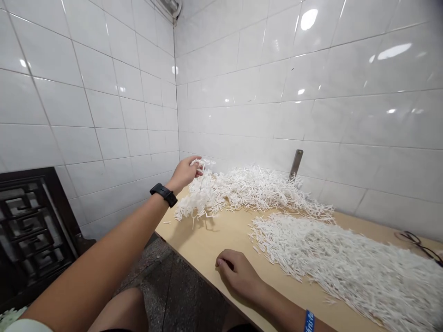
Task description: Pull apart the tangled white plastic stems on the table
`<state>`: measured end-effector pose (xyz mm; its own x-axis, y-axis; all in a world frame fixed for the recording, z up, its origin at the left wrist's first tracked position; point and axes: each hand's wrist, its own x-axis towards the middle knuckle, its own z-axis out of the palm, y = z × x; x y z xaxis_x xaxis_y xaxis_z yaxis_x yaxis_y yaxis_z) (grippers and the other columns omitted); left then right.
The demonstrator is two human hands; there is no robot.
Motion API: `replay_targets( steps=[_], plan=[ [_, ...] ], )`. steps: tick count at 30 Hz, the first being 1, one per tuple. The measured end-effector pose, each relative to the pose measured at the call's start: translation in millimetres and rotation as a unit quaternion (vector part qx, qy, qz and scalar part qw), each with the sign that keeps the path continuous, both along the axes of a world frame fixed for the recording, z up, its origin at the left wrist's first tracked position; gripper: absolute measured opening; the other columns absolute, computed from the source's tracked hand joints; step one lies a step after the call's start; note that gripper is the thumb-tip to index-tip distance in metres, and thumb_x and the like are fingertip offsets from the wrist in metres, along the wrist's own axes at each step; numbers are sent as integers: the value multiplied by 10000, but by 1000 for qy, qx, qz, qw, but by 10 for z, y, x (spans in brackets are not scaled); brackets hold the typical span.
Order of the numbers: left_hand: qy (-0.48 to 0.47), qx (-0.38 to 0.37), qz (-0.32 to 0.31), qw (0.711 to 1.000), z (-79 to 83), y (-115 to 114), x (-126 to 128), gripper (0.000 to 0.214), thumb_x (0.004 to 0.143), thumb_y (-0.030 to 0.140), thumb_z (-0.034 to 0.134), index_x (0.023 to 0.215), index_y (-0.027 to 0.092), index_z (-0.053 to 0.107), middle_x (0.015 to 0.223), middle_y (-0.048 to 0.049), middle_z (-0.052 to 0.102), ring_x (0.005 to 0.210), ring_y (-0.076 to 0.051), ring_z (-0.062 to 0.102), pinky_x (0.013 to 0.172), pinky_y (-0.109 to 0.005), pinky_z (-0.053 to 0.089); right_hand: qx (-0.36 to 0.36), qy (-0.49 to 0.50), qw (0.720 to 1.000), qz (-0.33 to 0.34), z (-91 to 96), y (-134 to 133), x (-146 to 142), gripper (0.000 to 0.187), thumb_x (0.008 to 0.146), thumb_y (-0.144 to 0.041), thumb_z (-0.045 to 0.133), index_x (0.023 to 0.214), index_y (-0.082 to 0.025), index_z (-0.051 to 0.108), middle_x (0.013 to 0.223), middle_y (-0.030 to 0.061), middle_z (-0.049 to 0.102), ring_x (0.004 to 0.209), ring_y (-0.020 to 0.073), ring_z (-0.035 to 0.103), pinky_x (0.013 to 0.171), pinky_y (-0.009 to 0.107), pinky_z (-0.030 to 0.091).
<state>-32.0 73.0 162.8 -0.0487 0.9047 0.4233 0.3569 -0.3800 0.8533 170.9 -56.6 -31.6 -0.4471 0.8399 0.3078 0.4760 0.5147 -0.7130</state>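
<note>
My left hand (186,171), with a black watch on its wrist, is stretched out to the far left corner of a light wooden table (207,240). Its fingers are pinched on a tangled clump of thin white plastic sticks (202,184) lifted out of a messy heap (256,189) against the tiled wall. My right hand (237,272) rests on the table near its front edge, fingers curled under, apparently holding nothing. A wide flat layer of loose white sticks (346,263) lies just to its right.
White tiled walls meet in a corner behind the table. A metal bracket (296,163) stands against the wall behind the heap. Black glasses (418,244) lie at the far right. A dark carved wooden panel (31,226) leans at the left, over a grey stone floor (166,286).
</note>
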Motion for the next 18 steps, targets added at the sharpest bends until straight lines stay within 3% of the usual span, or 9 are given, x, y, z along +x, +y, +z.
replay_targets(
  steps=[4, 8, 10, 13, 18],
  plan=[
    [-24, 2, -23, 999, 161, 28, 73, 195, 880, 269, 526, 960, 126, 630, 961, -106, 682, 727, -133, 663, 689, -265, 500, -12, 18, 1000, 0, 18, 2, 1, 232, 873, -189, 440, 767, -180, 646, 772, 36, 674, 738, 172, 607, 680, 275, 429],
    [-2, -36, -68, 997, 155, 90, 110, 240, 864, 337, 574, 949, 119, 628, 952, -122, 703, 804, -153, 665, 757, -287, 499, -34, 56, 998, -21, 25, 1, -3, 207, 879, -240, 450, 898, -180, 647, 806, 41, 663, 727, 172, 594, 666, 283, 442],
    [-2, -83, -124, 989, 46, 71, 137, 329, 855, 382, 592, 1052, 118, 605, 958, -133, 714, 830, -166, 672, 789, -309, 503, -45, 94, 994, -45, 18, 5, -1, 235, 884, -276, 455, 1014, -175, 624, 859, 50, 652, 712, 164, 582, 650, 283, 454],
    [22, -122, -165, 978, -242, -39, 208, 465, 833, 423, 612, 1183, 121, 558, 994, -144, 720, 849, -186, 676, 797, -338, 511, -25, 154, 983, -101, -2, 22, 9, 313, 891, -308, 460, 1155, -174, 563, 1001, 84, 628, 749, 163, 582, 655, 291, 480],
    [135, -87, -219, 962, -737, -292, 334, 455, 834, 486, 567, 1125, 143, 638, 991, -122, 729, 914, -217, 667, 836, -352, 497, -2, 214, 961, -174, -9, 72, 33, 427, 891, -353, 478, 1281, -181, 480, 1182, 134, 570, 818, 179, 586, 649, 302, 521]
  ],
)
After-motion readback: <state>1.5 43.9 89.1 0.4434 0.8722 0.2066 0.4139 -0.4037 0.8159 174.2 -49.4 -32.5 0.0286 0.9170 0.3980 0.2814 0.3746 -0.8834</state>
